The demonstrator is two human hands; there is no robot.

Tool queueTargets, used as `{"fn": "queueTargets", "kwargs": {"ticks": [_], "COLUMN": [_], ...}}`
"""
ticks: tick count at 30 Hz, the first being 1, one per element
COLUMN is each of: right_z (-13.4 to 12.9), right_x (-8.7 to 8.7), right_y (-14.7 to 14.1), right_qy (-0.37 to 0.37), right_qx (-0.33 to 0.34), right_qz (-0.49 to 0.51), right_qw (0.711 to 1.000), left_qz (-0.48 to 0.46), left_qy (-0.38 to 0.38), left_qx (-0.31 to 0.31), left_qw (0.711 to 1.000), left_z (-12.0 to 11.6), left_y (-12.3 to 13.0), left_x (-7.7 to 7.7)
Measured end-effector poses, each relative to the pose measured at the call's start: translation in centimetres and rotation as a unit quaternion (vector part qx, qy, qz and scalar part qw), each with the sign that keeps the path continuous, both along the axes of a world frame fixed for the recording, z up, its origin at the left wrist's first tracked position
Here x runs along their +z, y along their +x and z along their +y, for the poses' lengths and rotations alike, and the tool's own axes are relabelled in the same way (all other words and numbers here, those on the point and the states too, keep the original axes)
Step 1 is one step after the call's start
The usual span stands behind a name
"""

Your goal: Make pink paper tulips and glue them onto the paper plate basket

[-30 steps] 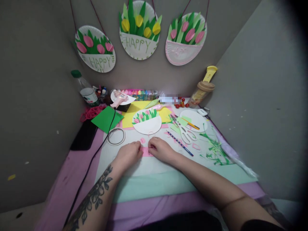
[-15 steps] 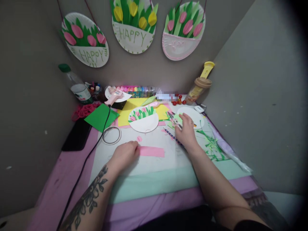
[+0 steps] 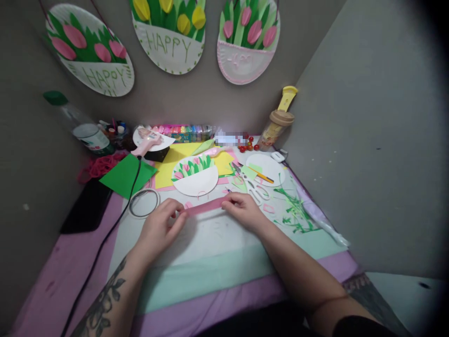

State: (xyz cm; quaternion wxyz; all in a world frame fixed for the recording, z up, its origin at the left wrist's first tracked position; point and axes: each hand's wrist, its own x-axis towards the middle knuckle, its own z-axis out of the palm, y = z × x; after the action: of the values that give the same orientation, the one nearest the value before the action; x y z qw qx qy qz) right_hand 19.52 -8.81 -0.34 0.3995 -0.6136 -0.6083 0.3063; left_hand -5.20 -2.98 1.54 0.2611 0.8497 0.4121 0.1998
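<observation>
A pink paper strip is stretched between my two hands, raised a little over the white sheet. My left hand pinches its left end, and my right hand pinches the right end. Just behind the strip lies a half paper plate with green leaves and small pink tulips. White-handled scissors rest beyond my right hand. A pencil tip shows by my right fingers; most of it is hidden.
A roll of tape, a green sheet and a black cable lie at left. Green scraps and a white plate are at right. A bottle and a lidded cup stand at the back.
My right hand has come left from beside the scissors and taken the strip's right end. The strip has been lifted off the sheet. The whole view has shifted right.
</observation>
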Motion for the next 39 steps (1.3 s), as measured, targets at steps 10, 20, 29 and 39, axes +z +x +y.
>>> {"fn": "queueTargets", "kwargs": {"ticks": [10,20,29,39], "right_z": [0.8,0.7,0.7,-2.8], "right_x": [-0.1,0.3,-1.1,-1.0], "right_y": [2.3,3.8,1.4,-3.9], "right_qy": [-0.055,-0.035,-0.088,0.028], "right_qx": [-0.092,-0.094,-0.015,0.344], "right_qz": [-0.289,-0.011,0.453,0.0], "right_qw": [0.951,0.995,0.887,0.939], "left_qz": [-0.031,0.01,0.18,0.076], "left_qy": [-0.178,-0.226,-0.005,-0.091], "left_qx": [0.005,-0.013,-0.01,-0.023], "left_qw": [0.983,0.974,0.984,0.993], "left_z": [-0.5,-0.4,-1.4,-0.9], "left_y": [1.1,0.9,1.7,1.5], "left_x": [0.1,-0.7,-0.8,-2.1]}}
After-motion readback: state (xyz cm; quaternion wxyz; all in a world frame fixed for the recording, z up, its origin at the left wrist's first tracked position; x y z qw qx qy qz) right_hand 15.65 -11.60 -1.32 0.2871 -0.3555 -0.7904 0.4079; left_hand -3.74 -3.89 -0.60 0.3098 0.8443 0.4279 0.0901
